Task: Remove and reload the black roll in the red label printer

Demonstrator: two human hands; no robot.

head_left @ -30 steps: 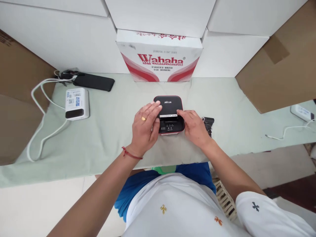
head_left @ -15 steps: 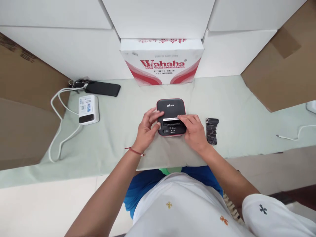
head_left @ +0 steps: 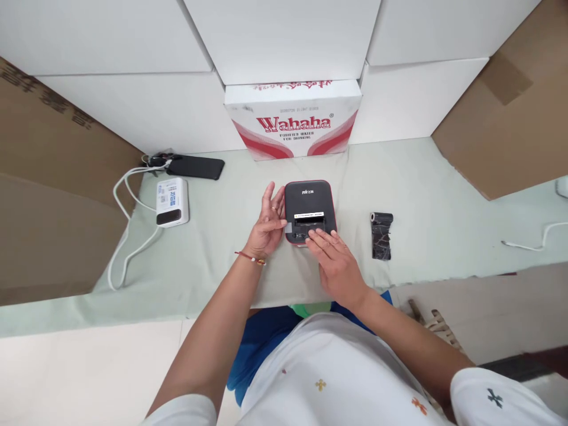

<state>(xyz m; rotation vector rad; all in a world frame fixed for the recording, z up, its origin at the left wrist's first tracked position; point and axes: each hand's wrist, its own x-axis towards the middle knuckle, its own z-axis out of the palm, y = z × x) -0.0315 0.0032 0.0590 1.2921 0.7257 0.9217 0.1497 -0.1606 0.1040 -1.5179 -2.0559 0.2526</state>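
Observation:
A small black printer (head_left: 306, 204) with a red rim lies flat on the cloth-covered table. It has a slot with a white label strip along its far edge, and small markings near its front. My left hand (head_left: 266, 222) is open against the printer's left side, thumb tip on its edge near a small pale tab and fingers raised beside it. With fingers stretched out, my right hand (head_left: 335, 260) rests on the front part of the top, just below the slot, covering some of the markings. Right of the printer lies a dark roll with a crinkled loose end (head_left: 381, 236).
A white box with red lettering (head_left: 295, 124) stands behind the printer. At left are a white power bank (head_left: 172, 202), a white cable (head_left: 118, 236) and a black phone (head_left: 199, 167). Cardboard panels (head_left: 501, 118) flank the table, and another white cable (head_left: 532, 245) lies at far right.
My right hand has slid from the printer's right edge by the slot down onto its front panel. My left fingers have lifted off the top to its side. The view has shifted slightly.

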